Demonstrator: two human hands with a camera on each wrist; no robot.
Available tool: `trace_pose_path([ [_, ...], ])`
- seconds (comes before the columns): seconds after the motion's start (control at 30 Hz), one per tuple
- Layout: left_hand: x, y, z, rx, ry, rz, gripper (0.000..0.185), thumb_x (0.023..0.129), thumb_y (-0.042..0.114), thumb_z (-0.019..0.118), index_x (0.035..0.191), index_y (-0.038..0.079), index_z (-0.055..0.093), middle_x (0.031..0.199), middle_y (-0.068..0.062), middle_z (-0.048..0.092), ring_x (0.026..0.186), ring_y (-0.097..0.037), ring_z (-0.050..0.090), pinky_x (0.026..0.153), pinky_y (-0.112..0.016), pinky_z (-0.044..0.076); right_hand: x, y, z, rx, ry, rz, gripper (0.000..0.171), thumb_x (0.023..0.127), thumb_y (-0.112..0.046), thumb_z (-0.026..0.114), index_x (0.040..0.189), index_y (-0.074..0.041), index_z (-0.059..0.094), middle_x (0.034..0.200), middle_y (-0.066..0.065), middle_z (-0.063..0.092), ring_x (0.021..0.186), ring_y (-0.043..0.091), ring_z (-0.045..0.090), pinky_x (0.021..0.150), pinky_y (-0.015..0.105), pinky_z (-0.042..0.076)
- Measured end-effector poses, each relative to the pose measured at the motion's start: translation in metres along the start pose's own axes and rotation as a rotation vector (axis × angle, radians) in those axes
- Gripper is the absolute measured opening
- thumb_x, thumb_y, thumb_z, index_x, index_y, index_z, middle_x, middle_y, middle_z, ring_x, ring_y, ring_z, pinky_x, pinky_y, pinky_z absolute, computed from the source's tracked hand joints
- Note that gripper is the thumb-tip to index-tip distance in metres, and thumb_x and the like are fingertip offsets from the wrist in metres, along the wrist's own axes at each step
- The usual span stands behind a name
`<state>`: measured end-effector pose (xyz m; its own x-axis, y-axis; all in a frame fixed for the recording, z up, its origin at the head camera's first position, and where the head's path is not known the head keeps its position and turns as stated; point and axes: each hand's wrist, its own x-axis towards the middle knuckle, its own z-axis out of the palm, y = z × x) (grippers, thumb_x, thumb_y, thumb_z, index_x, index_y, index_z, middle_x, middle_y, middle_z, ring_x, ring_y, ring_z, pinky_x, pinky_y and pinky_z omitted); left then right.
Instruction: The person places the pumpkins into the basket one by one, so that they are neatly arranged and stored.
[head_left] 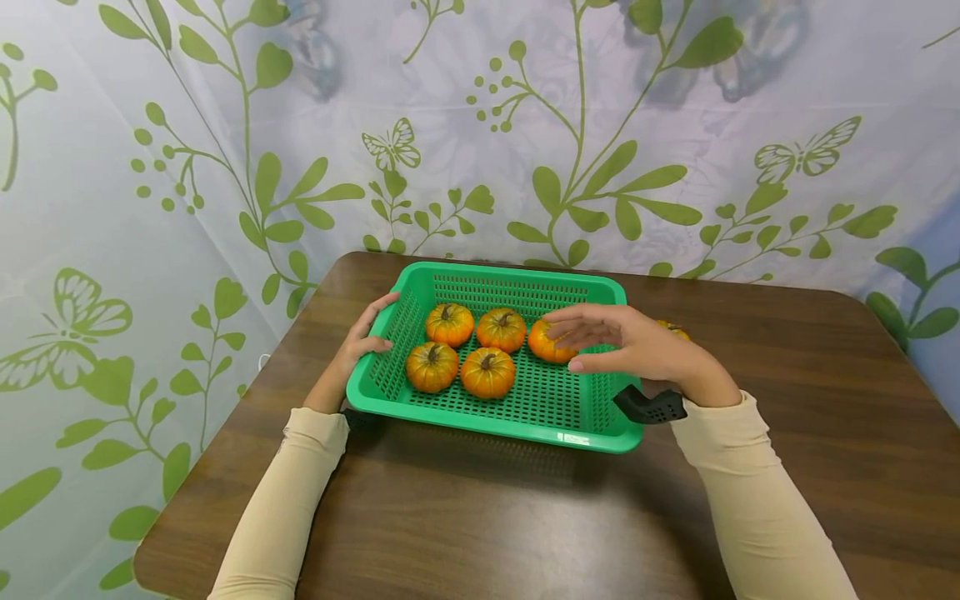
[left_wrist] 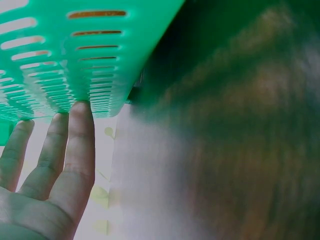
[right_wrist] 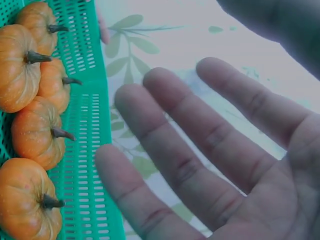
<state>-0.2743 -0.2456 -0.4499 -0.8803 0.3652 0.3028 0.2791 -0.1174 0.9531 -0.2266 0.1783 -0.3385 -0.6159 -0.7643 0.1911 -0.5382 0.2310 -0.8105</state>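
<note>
A green plastic basket [head_left: 480,423] with slotted walls is on the brown table, with several small orange pumpkins [head_left: 487,372] inside, their stems up. My left hand [head_left: 360,340] grips the basket's left end, thumb over the rim; the left wrist view has its fingertips [left_wrist: 80,112] against the slotted outer wall. Over the right part of the basket hovers my right hand [head_left: 637,343], fingers extended and nothing in it. It partly covers the rightmost pumpkin [head_left: 547,342]. In the right wrist view, its spread fingers [right_wrist: 185,165] are beside the row of pumpkins [right_wrist: 37,132].
Another pumpkin [head_left: 673,329] peeks out behind my right hand, on the table to the right of the basket. The dark wood table [head_left: 810,400] extends to both sides. Behind it hangs a pale cloth [head_left: 465,150] printed with green leaves and butterflies.
</note>
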Motion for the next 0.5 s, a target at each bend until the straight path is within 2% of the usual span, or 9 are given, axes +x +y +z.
trace_pose_path([
  [0.1,0.000,0.000,0.000,-0.009,-0.006,0.001,0.078,0.081,-0.004,0.045,0.156,0.006,0.028,0.156,-0.022,0.023,0.124,-0.022,0.045,0.093,-0.026,0.046,-0.009,0.004,-0.003,0.074,0.047,-0.010,0.053,0.091,0.000,0.067,0.142,-0.005,0.053,0.131,0.008,0.062,0.116,0.027,0.062,0.094,0.034,0.051],
  [0.23,0.000,-0.001,0.000,-0.029,-0.010,0.014,0.078,0.080,-0.006,0.045,0.156,0.005,0.028,0.155,-0.025,0.024,0.125,-0.023,0.046,0.094,-0.026,0.046,-0.020,0.008,-0.006,0.160,0.117,0.002,0.051,0.092,0.005,0.063,0.141,-0.004,0.053,0.129,0.008,0.063,0.115,0.023,0.063,0.092,0.033,0.052],
  [0.5,-0.002,0.002,0.001,0.003,0.004,-0.023,0.079,0.081,-0.001,0.047,0.157,0.008,0.027,0.157,-0.020,0.021,0.126,-0.026,0.043,0.092,-0.027,0.047,-0.042,0.015,-0.010,0.174,0.281,0.014,0.046,0.093,0.006,0.061,0.137,-0.002,0.055,0.125,0.013,0.064,0.114,0.022,0.062,0.091,0.029,0.052],
])
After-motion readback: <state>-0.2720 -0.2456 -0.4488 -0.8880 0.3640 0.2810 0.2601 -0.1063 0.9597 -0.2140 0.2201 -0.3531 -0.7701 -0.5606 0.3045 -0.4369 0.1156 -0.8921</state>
